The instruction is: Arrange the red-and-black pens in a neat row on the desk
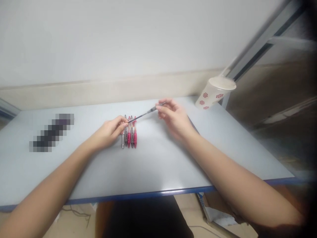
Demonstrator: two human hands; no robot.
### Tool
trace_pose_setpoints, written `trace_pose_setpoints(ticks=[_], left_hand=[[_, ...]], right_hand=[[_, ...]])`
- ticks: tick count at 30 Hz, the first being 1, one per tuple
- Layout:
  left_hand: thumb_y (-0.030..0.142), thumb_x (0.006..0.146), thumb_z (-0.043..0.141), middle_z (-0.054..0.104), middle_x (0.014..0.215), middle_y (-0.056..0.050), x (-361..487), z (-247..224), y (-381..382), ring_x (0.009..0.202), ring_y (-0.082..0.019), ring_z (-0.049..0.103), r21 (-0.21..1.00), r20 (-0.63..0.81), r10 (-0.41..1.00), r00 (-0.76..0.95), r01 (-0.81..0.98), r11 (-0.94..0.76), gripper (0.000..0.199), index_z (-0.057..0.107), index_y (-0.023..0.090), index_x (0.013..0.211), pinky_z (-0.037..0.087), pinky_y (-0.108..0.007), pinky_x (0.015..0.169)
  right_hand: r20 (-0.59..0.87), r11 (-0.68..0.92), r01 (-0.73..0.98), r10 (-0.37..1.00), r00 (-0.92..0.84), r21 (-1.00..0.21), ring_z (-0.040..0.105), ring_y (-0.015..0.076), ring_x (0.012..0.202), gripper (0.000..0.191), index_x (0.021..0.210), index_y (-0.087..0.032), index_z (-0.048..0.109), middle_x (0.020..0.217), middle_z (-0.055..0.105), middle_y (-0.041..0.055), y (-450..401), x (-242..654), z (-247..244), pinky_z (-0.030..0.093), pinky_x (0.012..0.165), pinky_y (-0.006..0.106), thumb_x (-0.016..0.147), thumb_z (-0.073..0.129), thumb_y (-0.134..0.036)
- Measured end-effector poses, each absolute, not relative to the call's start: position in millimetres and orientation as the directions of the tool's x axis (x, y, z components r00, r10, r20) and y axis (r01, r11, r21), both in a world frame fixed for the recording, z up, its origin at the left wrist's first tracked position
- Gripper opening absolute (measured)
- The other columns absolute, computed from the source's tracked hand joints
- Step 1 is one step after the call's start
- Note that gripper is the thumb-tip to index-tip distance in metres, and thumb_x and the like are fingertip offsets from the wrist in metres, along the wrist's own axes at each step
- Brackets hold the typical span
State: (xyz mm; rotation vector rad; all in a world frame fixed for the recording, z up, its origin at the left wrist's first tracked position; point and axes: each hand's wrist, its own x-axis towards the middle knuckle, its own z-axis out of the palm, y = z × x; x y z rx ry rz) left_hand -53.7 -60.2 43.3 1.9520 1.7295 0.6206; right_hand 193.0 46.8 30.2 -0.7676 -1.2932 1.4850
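At the far left of the pale grey table [158,165] with its blue edge lies a dark oblong object [51,133], pixelated so heavily that its kind cannot be told. Moving right, the left hand [107,132] reaches in from the lower left and sits over the upper end of a row of clicky pens [129,138], which lie side by side in grey and pink with their metal tips toward the person. The hand's grip is nearly closed, its fingertips pinching the near end of a slim dark rod [141,116], probably a pen refill, held clear of the table just above the row. The rod slants up and to the right, with a small metal collar [151,109] near its far end. There the right hand [174,119] has it in a light pinch between thumb and fingers, the other fingers loosely curled, so both hands are working on this one piece over the table. Further right, at the far corner, a paper cup [215,94] with red flower prints leans at a tilt beside a metal frame rail [262,43]. Its pale top hides whatever is inside, so its contents cannot be told.
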Motion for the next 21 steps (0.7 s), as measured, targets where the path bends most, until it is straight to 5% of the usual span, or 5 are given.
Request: trace_pose_setpoints(ticks=[21], left_hand=[[0.048,0.104,0.046,0.051,0.066,0.003,-39.0,38.1,-63.2,0.059,-0.014,0.049,0.832,0.061,0.991,0.120,0.542,-0.117,0.034,0.057,0.021,0.085,0.043,-0.027,0.061]], right_hand=[[0.046,-0.071,-0.202,0.852,-0.521,-0.977,0.053,0.0092,0.073,0.037,0.095,-0.019,0.071,0.108,0.071,0.0048,40.6,193.3,36.3,0.045,0.065,0.026,0.067,0.090,-0.033]])
